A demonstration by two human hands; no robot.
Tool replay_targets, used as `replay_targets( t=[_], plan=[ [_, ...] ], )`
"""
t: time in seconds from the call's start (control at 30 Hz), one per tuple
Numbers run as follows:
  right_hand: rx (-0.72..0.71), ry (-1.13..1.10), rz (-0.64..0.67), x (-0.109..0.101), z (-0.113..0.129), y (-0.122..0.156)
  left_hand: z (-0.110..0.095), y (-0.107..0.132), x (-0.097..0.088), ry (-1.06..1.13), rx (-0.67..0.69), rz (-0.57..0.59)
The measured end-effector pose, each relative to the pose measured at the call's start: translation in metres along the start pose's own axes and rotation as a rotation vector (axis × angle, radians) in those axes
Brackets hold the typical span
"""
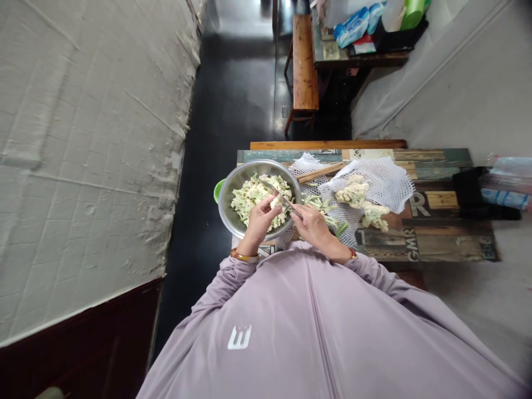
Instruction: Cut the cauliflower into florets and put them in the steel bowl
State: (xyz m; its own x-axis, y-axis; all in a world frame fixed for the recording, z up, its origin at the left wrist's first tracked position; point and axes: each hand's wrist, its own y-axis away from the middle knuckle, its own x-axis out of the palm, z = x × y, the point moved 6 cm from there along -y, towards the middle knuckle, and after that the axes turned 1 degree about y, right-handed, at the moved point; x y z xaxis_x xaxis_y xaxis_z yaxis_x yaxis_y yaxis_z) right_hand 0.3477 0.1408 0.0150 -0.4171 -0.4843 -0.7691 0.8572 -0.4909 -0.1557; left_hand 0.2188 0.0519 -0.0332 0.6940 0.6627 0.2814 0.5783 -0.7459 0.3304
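My right hand (312,224) is closed around the handle of a knife (279,195), its blade pointing up and left over a metal bowl (225,208). Close beside the blade, my left hand (261,219) is closed with thumb and fingers pinched on a small cauliflower piece, mostly hidden by the fingers. Cut cauliflower florets (245,199) fill much of the bowl beneath both hands. To the right, larger cauliflower pieces (353,191) lie on white foam netting (384,177). Trimmed stalks (318,205) are heaped between the bowl and those pieces.
A bundle of thin sticks (320,173) lies against the bowl's right rim. Something green (218,191) shows under its left side. The patchwork wooden table (440,238) carries a dark holder with plastic packs (505,197). Beyond stand a bench (305,61) and another loaded table (330,51).
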Motion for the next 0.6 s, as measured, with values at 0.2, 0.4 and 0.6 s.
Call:
replay_targets(
  t=[0.2, 0.4, 0.6],
  plan=[
    [0.017, -0.055, -0.056, 0.015, -0.004, -0.003, 0.013, 0.006, -0.018, 0.089, -0.013, -0.048],
    [0.034, -0.114, -0.069, 0.023, -0.001, -0.005, 0.016, 0.012, -0.025, 0.166, 0.017, -0.098],
    [0.061, -0.134, -0.058, 0.03, -0.004, -0.006, 0.018, 0.017, -0.03, 0.18, 0.042, -0.139]
  ],
)
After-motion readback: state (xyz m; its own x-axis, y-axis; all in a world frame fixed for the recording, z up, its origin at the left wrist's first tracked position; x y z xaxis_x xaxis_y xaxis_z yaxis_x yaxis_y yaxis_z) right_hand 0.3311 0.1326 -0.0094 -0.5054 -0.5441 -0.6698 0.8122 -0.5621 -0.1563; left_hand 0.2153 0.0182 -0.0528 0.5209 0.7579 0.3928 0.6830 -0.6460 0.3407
